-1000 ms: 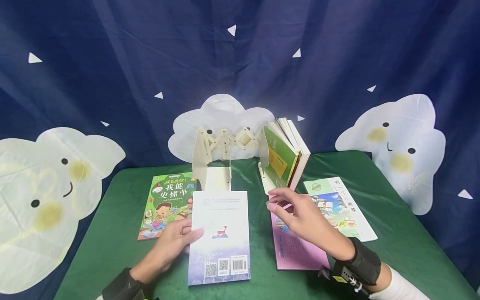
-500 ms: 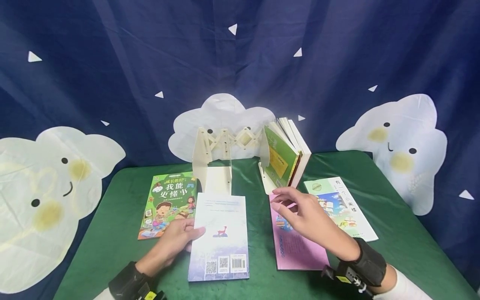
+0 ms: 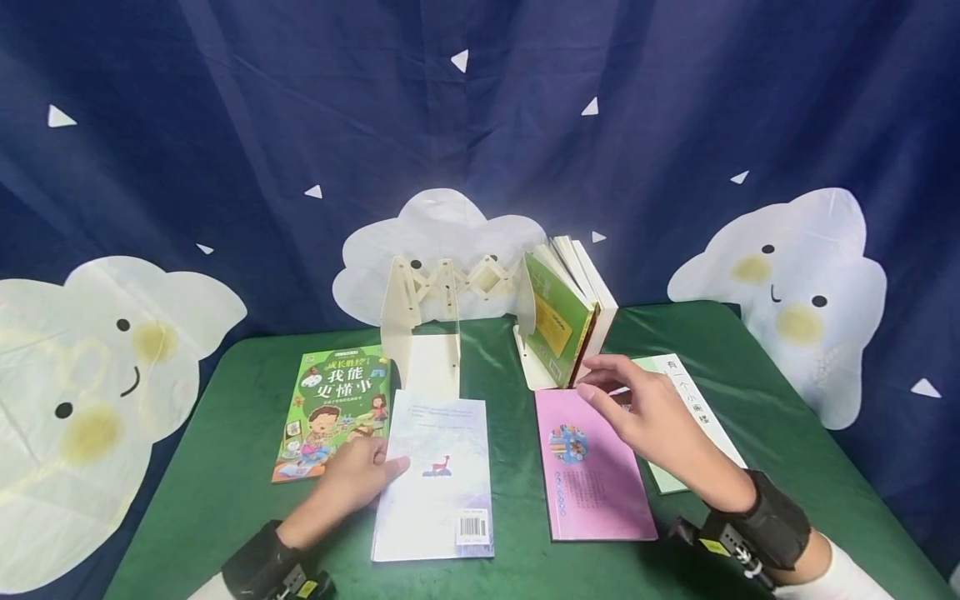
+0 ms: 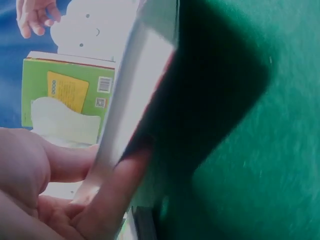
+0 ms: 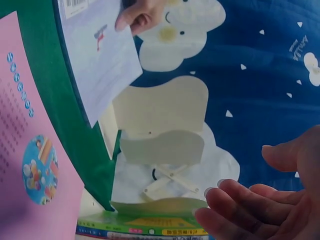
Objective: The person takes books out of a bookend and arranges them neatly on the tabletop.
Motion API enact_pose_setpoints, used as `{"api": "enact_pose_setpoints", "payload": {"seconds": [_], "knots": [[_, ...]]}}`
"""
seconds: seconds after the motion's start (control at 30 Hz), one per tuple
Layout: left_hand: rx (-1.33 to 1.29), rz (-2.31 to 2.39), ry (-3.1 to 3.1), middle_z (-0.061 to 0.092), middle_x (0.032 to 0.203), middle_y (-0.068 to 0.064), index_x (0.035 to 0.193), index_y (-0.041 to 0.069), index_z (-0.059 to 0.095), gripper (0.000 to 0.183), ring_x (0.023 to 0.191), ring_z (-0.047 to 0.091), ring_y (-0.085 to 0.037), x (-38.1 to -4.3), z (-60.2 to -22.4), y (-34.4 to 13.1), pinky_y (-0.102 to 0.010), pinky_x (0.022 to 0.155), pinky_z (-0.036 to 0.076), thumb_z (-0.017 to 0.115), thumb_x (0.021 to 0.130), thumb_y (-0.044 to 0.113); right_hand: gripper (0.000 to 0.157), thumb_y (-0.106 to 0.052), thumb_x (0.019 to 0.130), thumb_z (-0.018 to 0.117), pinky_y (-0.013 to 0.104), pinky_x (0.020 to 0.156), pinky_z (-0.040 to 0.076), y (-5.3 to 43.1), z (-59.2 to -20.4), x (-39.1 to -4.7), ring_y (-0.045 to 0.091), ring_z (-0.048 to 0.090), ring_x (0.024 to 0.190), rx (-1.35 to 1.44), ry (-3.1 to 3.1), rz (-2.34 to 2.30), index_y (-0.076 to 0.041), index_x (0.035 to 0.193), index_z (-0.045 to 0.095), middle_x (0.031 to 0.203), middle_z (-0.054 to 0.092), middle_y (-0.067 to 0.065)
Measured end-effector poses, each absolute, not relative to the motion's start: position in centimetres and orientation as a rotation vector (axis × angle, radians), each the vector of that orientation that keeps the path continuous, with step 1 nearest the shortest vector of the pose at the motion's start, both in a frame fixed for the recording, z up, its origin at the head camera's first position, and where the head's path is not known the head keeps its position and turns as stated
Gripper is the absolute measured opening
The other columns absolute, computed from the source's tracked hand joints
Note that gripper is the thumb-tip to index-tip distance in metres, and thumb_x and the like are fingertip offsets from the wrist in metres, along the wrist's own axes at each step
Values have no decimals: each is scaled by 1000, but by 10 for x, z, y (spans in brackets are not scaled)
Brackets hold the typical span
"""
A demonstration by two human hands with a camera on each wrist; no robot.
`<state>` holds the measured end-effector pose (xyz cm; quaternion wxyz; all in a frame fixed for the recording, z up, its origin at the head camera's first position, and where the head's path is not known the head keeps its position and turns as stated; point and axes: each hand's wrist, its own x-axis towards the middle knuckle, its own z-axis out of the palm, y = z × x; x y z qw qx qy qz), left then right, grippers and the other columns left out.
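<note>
My left hand (image 3: 358, 472) pinches the left edge of a pale lavender book (image 3: 435, 508) with a small red deer and a barcode on it. In the left wrist view, the thumb is on one face of this book (image 4: 132, 95) and fingers are on the other; a dark shadow lies on the cloth below. My right hand (image 3: 637, 407) hovers with loosely bent fingers and holds nothing. It is over the far right part of a pink book (image 3: 600, 492), close in front of the standing green book (image 3: 558, 321). The right wrist view shows its fingers (image 5: 240, 210) apart from the thumb.
A cream expandable book rack (image 3: 435, 358) stands at the back, several books upright against its right side. Left of it lies a green children's book (image 3: 330, 408). A white and green book (image 3: 693, 408) lies at right, partly behind my right hand. Green cloth (image 3: 225, 517) covers the table.
My right hand has moved rightward, uncovering more of the pink book. The lavender book in my left hand has shifted slightly and tilted.
</note>
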<state>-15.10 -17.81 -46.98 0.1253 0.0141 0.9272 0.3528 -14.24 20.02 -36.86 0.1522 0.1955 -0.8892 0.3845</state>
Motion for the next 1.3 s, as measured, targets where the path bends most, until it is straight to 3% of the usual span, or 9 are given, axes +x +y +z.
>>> {"api": "enact_pose_setpoints", "payload": {"seconds": [0.07,0.23,0.6,0.83,0.97,1.13,1.3], "knots": [[73,923,2749,45,51,0,64,13,53,32,45,47,-16,-152,-469,-178,-28,42,36,70,84,31,29,-21,90,66,26,66,55,202,-369,-143,9,64,82,553,-2545,1104,-10,116,59,92,70,-3],[128,816,2793,50,55,0,72,14,60,24,47,48,-14,-152,-465,-177,-29,44,37,70,84,32,28,-21,90,66,26,65,55,203,-369,-146,9,64,81,544,-2547,1104,-10,115,59,91,70,-3],[95,777,2759,54,59,-4,84,4,58,26,38,52,-15,-153,-461,-173,-30,34,42,67,87,28,28,-25,92,64,27,64,55,207,-371,-144,7,64,80,507,-2592,1072,-8,113,60,91,70,-3],[139,683,2832,50,64,-8,114,-14,45,58,45,49,-17,-158,-465,-174,-31,42,39,69,85,30,28,-26,92,64,27,64,55,209,-372,-143,7,64,79,502,-2608,1060,-9,113,60,92,70,-1],[146,669,2820,49,62,-8,105,-10,47,50,39,48,-16,-159,-468,-174,-30,37,39,68,86,31,29,-27,92,64,26,64,55,210,-372,-145,7,63,81,505,-2618,1052,-8,114,60,91,70,-3],[136,635,2781,50,58,-8,119,-18,38,64,28,46,-14,-157,-467,-174,-29,30,38,65,89,32,29,-26,92,64,27,63,55,210,-374,-150,9,64,81,516,-2609,1050,-7,113,59,91,70,-1],[132,601,2777,50,58,-9,126,-21,31,73,30,46,-14,-154,-465,-176,-30,34,40,64,90,32,31,-26,92,63,31,63,55,212,-378,-160,14,65,79,446,-2624,1010,-4,114,59,93,70,5]]}}
